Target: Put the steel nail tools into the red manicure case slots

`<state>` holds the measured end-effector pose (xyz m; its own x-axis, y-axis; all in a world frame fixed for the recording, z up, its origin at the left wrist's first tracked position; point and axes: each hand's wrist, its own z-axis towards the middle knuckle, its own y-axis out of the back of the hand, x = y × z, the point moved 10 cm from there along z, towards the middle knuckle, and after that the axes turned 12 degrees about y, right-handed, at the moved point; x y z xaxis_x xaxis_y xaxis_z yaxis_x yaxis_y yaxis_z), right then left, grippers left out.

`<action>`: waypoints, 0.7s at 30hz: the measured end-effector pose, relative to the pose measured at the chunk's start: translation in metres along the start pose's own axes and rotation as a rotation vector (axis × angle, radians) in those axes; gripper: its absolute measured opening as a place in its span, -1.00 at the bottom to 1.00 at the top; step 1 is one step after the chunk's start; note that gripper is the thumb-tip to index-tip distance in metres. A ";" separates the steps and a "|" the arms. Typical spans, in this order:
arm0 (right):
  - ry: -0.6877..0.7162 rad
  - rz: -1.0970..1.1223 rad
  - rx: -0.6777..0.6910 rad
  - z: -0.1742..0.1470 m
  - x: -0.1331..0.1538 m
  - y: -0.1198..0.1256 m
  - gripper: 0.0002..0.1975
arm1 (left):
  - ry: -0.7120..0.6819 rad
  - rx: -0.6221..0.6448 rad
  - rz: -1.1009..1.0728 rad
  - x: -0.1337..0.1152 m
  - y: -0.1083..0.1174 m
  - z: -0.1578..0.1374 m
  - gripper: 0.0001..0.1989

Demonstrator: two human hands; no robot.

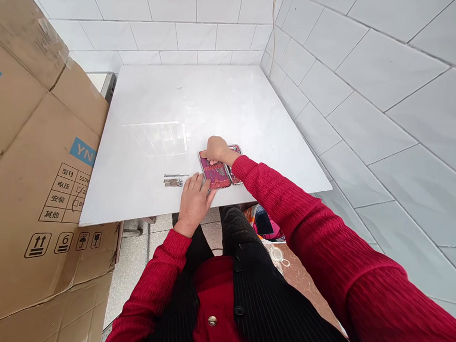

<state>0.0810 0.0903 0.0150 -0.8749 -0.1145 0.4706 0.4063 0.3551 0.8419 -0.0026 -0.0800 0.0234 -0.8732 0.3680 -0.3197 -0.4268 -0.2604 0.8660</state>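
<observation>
A red-lined manicure case (220, 180) lies unfolded on the white tabletop, with small metal tools tucked in its loops. My left hand (195, 200) grips its near left corner, the index finger on the edge and the thumb at the front; the other fingers stretch over the table. Over the upper part of the case is my right hand (216, 149), fingers closed and pointing down into it. What they pinch, if anything, is hidden. Left of the case are a nail clipper (173, 182) and a thin metal tool (176, 176). My right wrist covers part of the case's far half.
The white table (151, 97) meets tiled walls (367, 86) behind and to the right. Large cardboard boxes (32, 147) stand against its left side. Below the right front edge are a bag (265, 223) and a brown surface with a small whitish strainer-like item (277, 255).
</observation>
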 end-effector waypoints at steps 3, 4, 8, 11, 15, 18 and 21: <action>0.006 0.016 -0.004 0.003 0.002 0.005 -0.82 | 0.006 -0.001 -0.008 0.001 0.000 0.000 -0.63; 0.008 0.019 -0.007 0.004 0.003 0.007 -0.83 | 0.008 0.000 -0.011 0.001 0.000 0.000 -0.63; 0.055 0.016 -0.017 0.011 0.008 0.016 -0.85 | 0.009 0.001 -0.013 0.001 0.002 0.000 -0.64; 0.107 0.004 -0.017 0.015 0.016 0.023 -0.84 | 0.005 -0.005 0.003 0.000 0.003 0.000 -0.65; 0.246 -0.080 0.016 0.016 0.045 0.027 -0.81 | 0.006 -0.005 0.015 -0.001 0.003 -0.001 -0.66; 0.411 -0.182 0.107 0.015 0.079 0.008 -0.86 | 0.007 -0.010 0.019 0.000 0.001 -0.001 -0.65; 0.566 -0.308 0.226 0.011 0.111 -0.028 -0.91 | 0.001 -0.021 0.031 0.000 0.002 -0.001 -0.65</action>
<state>-0.0305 0.0778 0.0414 -0.6445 -0.6871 0.3353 0.0419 0.4061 0.9129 -0.0035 -0.0816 0.0244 -0.8861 0.3589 -0.2934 -0.4048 -0.2905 0.8670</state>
